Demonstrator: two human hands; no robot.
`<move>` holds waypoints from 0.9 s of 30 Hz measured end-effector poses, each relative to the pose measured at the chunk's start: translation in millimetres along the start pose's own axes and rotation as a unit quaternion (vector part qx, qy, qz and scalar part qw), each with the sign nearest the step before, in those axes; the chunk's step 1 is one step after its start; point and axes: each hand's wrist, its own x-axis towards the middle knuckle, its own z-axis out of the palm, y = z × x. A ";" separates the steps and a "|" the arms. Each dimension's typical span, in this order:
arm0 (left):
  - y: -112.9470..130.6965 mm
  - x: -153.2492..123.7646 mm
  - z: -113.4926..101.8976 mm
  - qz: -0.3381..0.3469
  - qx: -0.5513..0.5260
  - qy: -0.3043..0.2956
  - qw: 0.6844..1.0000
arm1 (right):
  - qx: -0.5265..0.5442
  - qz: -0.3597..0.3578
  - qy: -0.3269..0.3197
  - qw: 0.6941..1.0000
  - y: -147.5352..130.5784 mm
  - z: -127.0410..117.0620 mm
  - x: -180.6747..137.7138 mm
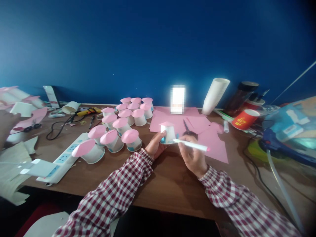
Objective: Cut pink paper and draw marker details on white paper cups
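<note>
My left hand (155, 144) is closed on an upturned paper cup (169, 134) that has a pink paper cone on top. Blue marks show on the cup's lower side. In my right hand (194, 154) is a white marker (192, 144) with a pink end, its tip at the cup near the lower rim. Beneath and behind the hands lie pink paper sheets (214, 146). Dark scissors (189, 130) rest on the paper, partly hidden by my right hand. To the left stand several upturned cups with pink tops (113, 136).
A white power strip (66, 154) with a plugged-in charger lies at the left. A leaning cup stack (216, 95), a red cup (245, 119) and a plastic bag (291, 121) stand to the right. Another person's hand (8, 123) shows at the far left near more cups.
</note>
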 end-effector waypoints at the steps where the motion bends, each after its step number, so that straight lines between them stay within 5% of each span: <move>1: -0.2 -0.1 -0.3 0.001 0.001 -0.003 1.000 | -0.005 -0.002 -0.004 1.000 0.0 -0.1 -0.2; 27: 1.0 -0.2 5.6 0.012 0.024 -0.001 1.000 | -0.029 -0.032 -0.023 0.999 -1.8 0.2 2.2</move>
